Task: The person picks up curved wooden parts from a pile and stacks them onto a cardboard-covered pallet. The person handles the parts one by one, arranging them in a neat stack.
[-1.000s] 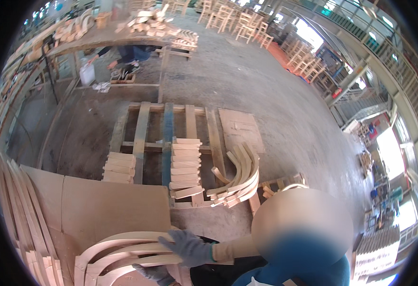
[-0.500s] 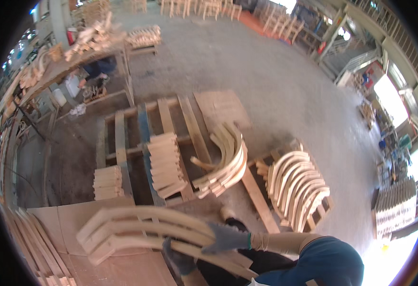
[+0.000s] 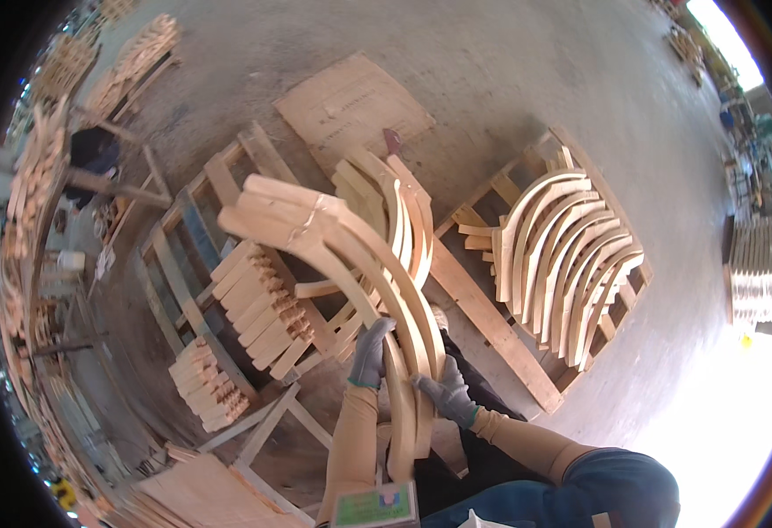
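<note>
A small bundle of long curved wooden pieces (image 3: pixel 386 286) is held up before my body, its wide ends pointing to the far left and its lower ends near my waist. My left hand (image 3: pixel 371 354), in a grey glove, is closed on the left side of the bundle. On its right side, a little lower, my gloved right hand (image 3: pixel 449 392) grips it, fingers pressed against the wood. Behind the bundle and partly hidden by it is a pile of similar curved pieces (image 3: pixel 419 220) on a slatted pallet (image 3: pixel 168 264).
Short wooden pieces lie in two stacks, one larger (image 3: pixel 263 308) and one smaller (image 3: pixel 205 383). More curved pieces (image 3: pixel 562 255) fill a second pallet (image 3: pixel 513 356) to the right. A flat cardboard sheet (image 3: pixel 355 110) lies beyond. A loaded workbench (image 3: pixel 43 202) runs along the left.
My hands have swung the bundle from the cardboard-covered surface at the lower left to the right and upright, toward the pallets. My view has turned right and down.
</note>
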Demonstrator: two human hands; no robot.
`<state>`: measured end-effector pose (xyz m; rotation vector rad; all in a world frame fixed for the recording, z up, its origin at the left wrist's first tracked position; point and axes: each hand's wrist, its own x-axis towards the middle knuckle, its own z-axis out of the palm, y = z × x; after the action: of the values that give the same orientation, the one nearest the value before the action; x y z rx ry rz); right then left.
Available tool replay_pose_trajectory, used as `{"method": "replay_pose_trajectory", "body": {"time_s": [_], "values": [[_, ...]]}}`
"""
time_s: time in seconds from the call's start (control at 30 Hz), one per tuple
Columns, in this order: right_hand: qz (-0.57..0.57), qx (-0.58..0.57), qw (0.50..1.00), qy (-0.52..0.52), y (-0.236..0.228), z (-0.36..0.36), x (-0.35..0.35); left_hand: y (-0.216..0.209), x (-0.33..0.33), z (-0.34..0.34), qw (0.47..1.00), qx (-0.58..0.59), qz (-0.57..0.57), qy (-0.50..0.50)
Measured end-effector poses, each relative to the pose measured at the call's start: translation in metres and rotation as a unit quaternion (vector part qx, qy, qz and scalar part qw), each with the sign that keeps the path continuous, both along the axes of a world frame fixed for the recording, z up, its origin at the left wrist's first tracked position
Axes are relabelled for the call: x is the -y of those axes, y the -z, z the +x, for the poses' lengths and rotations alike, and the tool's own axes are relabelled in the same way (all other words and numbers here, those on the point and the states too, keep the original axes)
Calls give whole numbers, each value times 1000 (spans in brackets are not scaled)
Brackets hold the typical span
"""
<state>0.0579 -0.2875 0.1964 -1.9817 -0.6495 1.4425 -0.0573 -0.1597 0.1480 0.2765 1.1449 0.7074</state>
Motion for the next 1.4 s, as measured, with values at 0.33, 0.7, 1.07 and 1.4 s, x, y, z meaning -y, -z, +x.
{"method": "replay_pose_trajectory", "body": {"time_s": [0.33, 0.7, 1.07, 1.4], "values": [[-35, -37, 971, 234, 106, 94, -41, 95, -73, 147, 955, -44, -66, 285], [50, 303, 952, 10, 215, 121, -63, 165, -126, 192, 930, -79, -60, 355], [-133, -6, 986, 104, 293, 129, -73, 233, -120, 199, 914, -126, -67, 380], [-119, 24, 991, -54, 334, 119, -80, 270, -89, 184, 866, -305, 175, 357]]}}
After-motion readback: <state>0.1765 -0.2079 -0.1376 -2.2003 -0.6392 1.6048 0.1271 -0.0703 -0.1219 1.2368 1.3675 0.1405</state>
